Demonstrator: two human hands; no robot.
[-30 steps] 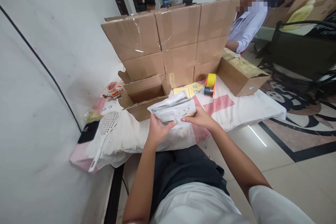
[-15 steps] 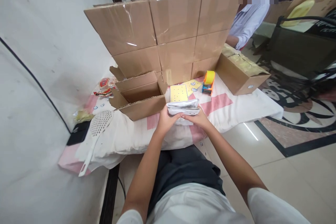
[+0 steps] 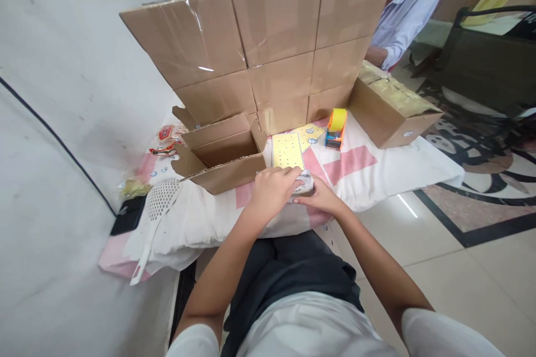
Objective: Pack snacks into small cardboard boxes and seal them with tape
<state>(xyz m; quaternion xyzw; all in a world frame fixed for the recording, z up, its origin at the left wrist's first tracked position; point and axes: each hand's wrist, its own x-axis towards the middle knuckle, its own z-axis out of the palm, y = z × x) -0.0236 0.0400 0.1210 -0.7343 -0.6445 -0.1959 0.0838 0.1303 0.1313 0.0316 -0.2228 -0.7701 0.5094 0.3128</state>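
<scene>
Between my hands, above the cloth near my lap, is a small white packet [image 3: 305,184], partly covered by fingers; what it contains cannot be seen. My left hand [image 3: 276,188] lies over the packet's left side and top, fingers curled on it. My right hand [image 3: 320,196] grips the right end, thumb toward the front. Just left of them stands a cardboard box [image 3: 230,172] with its flaps up and its visible inside bare. Behind the packet, a yellow dotted patch [image 3: 287,150] shows on the cloth.
A tape dispenser [image 3: 335,128] with yellow tape stands behind my right hand. Farther right is a taped carton [image 3: 389,114]. A tall cardboard panel [image 3: 280,22] rises at the back. Left lie a white skimmer [image 3: 162,201], a black phone-like object [image 3: 128,216] and snack wrappers [image 3: 167,136]. A person's sleeve [image 3: 402,28] shows beyond.
My left hand has moved from the packet's lower left side to over its top. The packet has tilted and now shows less. The view has shifted slightly.
</scene>
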